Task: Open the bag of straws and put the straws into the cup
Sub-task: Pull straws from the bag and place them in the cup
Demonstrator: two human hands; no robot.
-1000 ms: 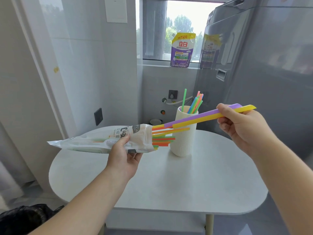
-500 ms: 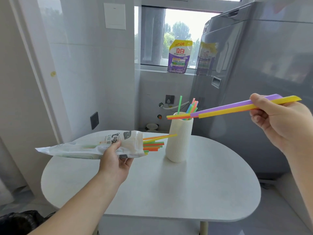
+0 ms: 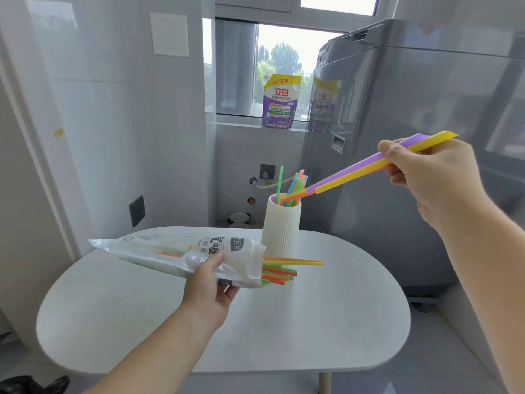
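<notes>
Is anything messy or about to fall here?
Nothing has spilled. The only loose-looking thing: straws poke out of the open bag, held sideways over the table by the left hand.

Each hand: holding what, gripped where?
Left hand grips the straw bag around its middle, near the open end. Right hand pinches a bunch of straws near their upper ends, lower tips at the cup mouth.

two bare, sleeveless forearms
</notes>
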